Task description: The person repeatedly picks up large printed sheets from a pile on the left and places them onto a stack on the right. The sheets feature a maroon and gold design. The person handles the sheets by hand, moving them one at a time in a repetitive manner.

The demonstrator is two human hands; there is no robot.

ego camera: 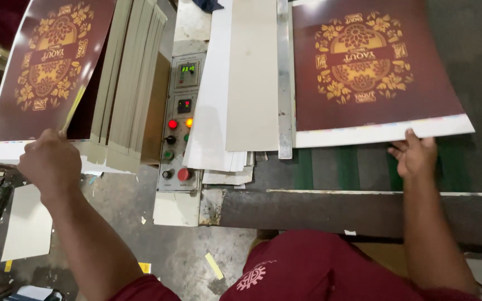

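My left hand [49, 163] is closed on the near edge of the top maroon printed sheet [46, 61] with gold ornament, lifting it off a stack of sheets and boards [124, 83] at the left. My right hand [415, 155] pinches the near white margin of a second maroon and gold sheet [364, 72]. That sheet lies flat on the machine bed [475, 50] against a metal guide rail [284, 83].
A control panel [178, 122] with lit digital readouts, red and orange lamps and knobs stands between the stack and the bed. Grey and white boards [235, 83] lean beside the rail. Green belts [347, 167] run under the sheet. Paper scraps lie on the concrete floor [185, 251].
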